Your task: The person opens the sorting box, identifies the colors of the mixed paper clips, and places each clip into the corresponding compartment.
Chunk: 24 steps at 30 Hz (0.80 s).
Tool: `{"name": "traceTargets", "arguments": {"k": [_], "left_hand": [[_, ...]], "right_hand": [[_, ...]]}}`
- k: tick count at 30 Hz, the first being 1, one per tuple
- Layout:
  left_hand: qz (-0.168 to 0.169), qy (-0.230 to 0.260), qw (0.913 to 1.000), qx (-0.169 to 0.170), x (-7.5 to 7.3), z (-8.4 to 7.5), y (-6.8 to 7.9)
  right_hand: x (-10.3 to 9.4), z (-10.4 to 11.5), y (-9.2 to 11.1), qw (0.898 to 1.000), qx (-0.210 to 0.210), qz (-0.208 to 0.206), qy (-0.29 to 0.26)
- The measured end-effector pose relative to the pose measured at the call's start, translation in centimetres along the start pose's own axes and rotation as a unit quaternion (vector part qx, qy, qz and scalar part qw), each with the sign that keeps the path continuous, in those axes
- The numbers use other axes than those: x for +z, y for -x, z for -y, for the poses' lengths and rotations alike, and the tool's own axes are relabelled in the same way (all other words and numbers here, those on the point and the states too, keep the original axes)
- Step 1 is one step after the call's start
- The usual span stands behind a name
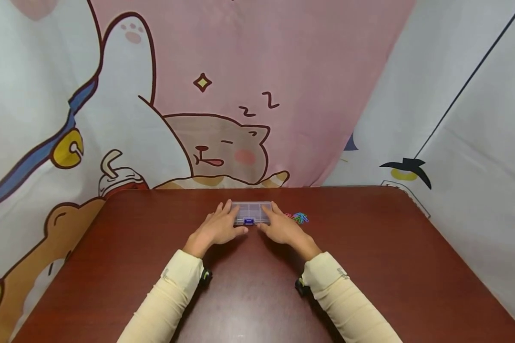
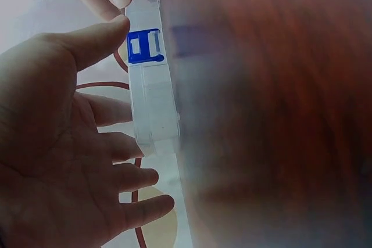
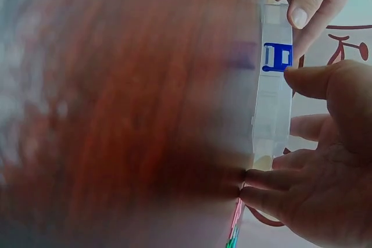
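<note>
A clear plastic compartment box (image 1: 254,206) lies flat near the far edge of the table, its lid down. The blue latch (image 1: 249,221) sits mid-front, facing me. My left hand (image 1: 218,226) is at the box's left end, index finger over the lid and other fingers spread outward. At the right end, my right hand (image 1: 283,227) mirrors it, index finger on the lid. Both thumbs stay near the front edge on either side of the latch (image 2: 145,46). Nothing is gripped; the fingers are mostly straight. In the right wrist view, two fingertips reach past the box's (image 3: 272,108) end.
Several coloured paper clips (image 1: 300,217) lie in a small pile just right of my right hand. The reddish-brown table (image 1: 249,295) ends close behind the box. A cartoon-printed curtain (image 1: 317,71) hangs behind and along both sides.
</note>
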<state>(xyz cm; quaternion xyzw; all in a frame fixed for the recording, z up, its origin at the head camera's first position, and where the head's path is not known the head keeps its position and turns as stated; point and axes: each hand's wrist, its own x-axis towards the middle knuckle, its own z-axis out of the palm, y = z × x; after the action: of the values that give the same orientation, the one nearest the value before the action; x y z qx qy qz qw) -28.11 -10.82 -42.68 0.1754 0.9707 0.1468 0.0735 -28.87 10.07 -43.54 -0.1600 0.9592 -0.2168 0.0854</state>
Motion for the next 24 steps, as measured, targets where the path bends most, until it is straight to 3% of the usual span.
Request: {"name": "traceTargets", "arguments": {"k": [6,24], "left_hand": [[-0.003,0.013,0.9999,0.002,-0.13,0.04,-0.02],[-0.026,-0.038,0.9989,0.006,-0.42,0.20,0.24]], "right_hand": [[-0.07,-0.06,-0.28,1.000,-0.009,-0.019,0.010],[-0.17,0.36,-0.14,0.998,-0.004,-0.039,0.051]]}}
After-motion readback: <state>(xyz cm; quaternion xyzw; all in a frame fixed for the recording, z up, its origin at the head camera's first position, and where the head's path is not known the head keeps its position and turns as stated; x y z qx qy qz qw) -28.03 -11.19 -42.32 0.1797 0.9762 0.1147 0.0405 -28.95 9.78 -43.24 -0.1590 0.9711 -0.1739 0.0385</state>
